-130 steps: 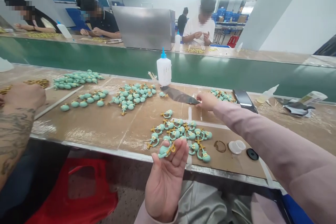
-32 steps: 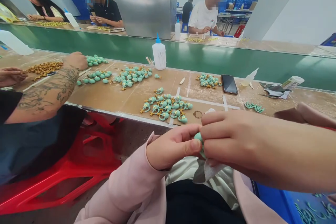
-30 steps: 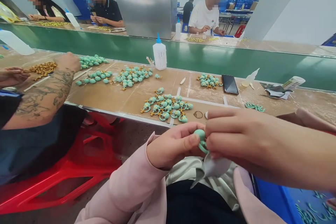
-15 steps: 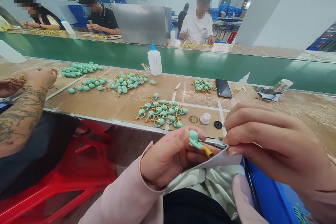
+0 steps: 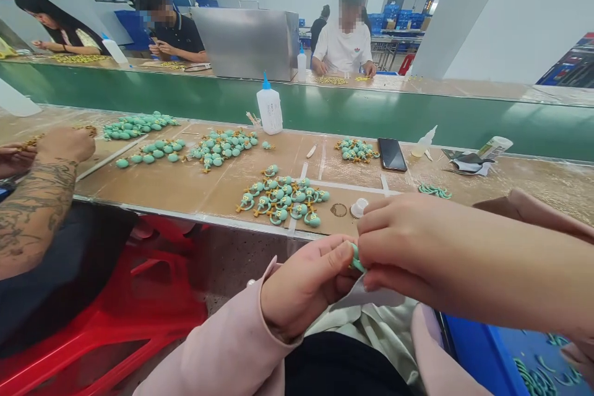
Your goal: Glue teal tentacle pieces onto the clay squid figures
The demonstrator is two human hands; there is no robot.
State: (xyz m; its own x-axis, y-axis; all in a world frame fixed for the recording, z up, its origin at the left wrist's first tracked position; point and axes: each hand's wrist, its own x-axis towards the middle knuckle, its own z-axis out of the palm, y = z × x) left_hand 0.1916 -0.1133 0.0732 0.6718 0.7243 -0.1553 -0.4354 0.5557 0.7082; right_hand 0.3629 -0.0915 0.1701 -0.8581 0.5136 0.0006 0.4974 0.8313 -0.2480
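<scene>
My left hand (image 5: pixel 309 284) and my right hand (image 5: pixel 413 244) meet above my lap, with a small teal rubbery figure (image 5: pixel 356 258) pinched between them. Most of the figure is hidden by my fingers. A white cloth (image 5: pixel 366 298) hangs below my fingertips. On the brown-covered table in front of me lies a cluster of teal figures with yellow parts (image 5: pixel 281 200). A thin ring (image 5: pixel 338 210) and a small white cup (image 5: pixel 359 207) sit close to it, just beyond my hands.
A co-worker's tattooed arm (image 5: pixel 39 198) reaches over the table at left, above a red stool (image 5: pixel 93 322). More teal figures, a glue bottle (image 5: pixel 270 110) and a phone (image 5: pixel 392 154) lie on the table. A blue bin (image 5: pixel 492 359) with teal pieces stands at lower right.
My hands have closed together over the figure, hiding its yellow part and the metal tool seen earlier. My view has shifted slightly, and the white cloth hangs lower.
</scene>
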